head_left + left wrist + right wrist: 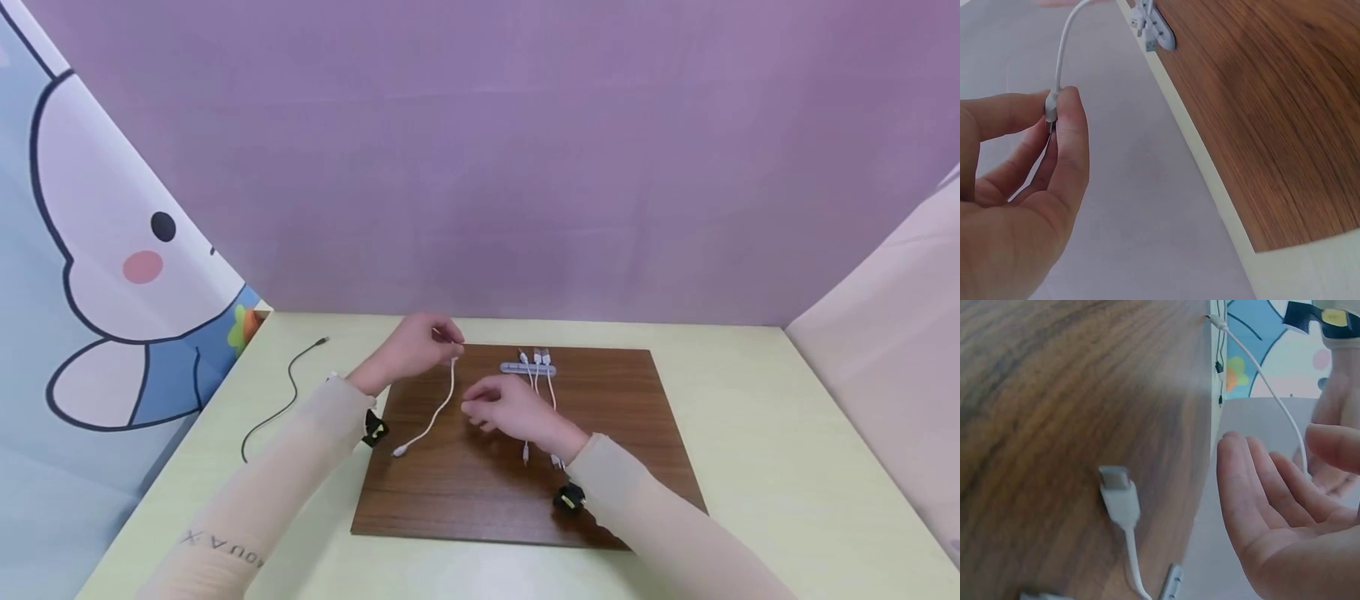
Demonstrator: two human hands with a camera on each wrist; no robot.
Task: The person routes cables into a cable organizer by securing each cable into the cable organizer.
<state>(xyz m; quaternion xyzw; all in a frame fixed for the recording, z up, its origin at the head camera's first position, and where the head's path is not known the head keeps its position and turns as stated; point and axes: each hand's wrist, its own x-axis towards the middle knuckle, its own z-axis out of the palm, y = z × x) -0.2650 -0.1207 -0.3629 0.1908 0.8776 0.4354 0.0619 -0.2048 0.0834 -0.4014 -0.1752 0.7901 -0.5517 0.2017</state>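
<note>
Ideally, with the left hand (420, 344) pinching the slim white cable (437, 412) by its white plug (1052, 107) over the left side of the brown wood-grain board (450, 504), the empty, loose-fingered right hand (517, 408), poised apart, should guide the slack without tugging.

Pale beige long sleeves on this person, both arms matching. The left sleeve (281, 467), between 7 and 8 o'clock in the head view, has dark capital lettering (225, 547) across the forearm, X included. Right sleeve (675, 517) sits between 4 and 5 o'clock. Chunky black left wrist unit (374, 427) and right wrist unit (569, 498), both with yellowish-green accents btw.
</note>
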